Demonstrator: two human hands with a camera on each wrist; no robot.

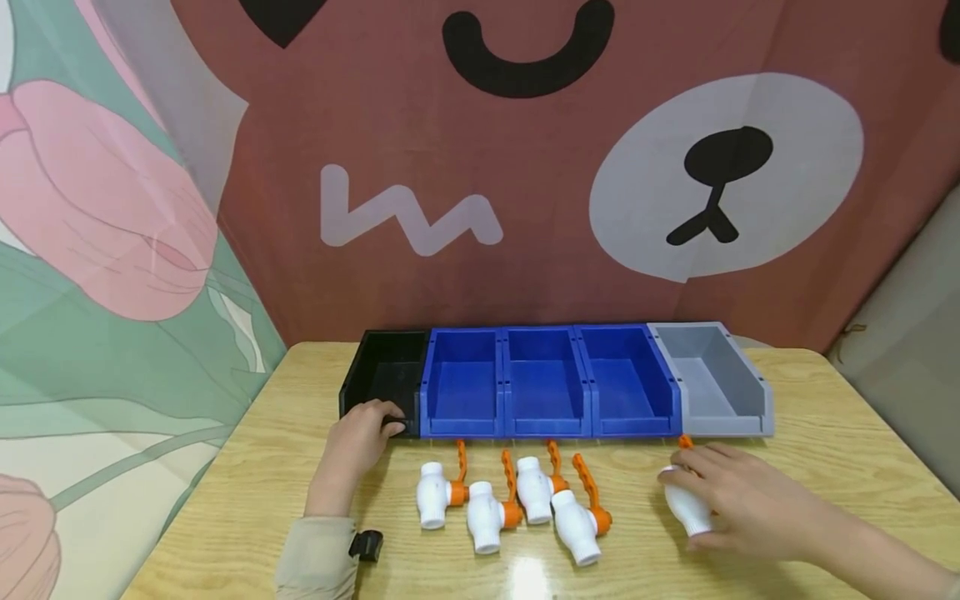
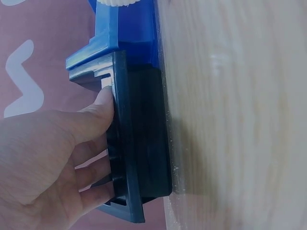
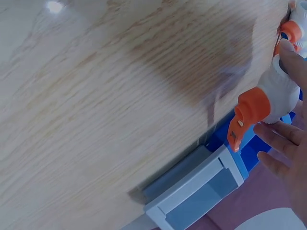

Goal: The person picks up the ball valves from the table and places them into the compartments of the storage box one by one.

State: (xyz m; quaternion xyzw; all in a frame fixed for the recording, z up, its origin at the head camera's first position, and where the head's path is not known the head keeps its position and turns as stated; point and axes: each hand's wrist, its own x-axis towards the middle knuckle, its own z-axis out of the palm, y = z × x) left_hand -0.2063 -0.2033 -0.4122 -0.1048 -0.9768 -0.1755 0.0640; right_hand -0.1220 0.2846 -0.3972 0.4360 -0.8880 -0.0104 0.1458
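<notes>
My left hand [image 1: 362, 435] is at the front lip of the black bin [image 1: 390, 367], its thumb and fingers gripping the rim [image 2: 120, 139]. My right hand [image 1: 757, 500] holds a white plastic ball valve [image 1: 686, 502] with an orange handle, in front of the grey bin. In the right wrist view the thumb and fingers are around the white body [image 3: 283, 93], and the orange lever [image 3: 236, 133] sticks out. Several more such valves lie between the hands, among them a leftmost valve [image 1: 432, 496] and a rightmost valve [image 1: 576, 529].
Right of the black bin, three blue bins [image 1: 465, 383] and a grey bin [image 1: 708, 375] stand side by side along the back of the wooden table [image 1: 262, 467]. Behind them hangs a printed cloth [image 1: 525, 275]. A black device [image 1: 367, 545] sits at my left cuff.
</notes>
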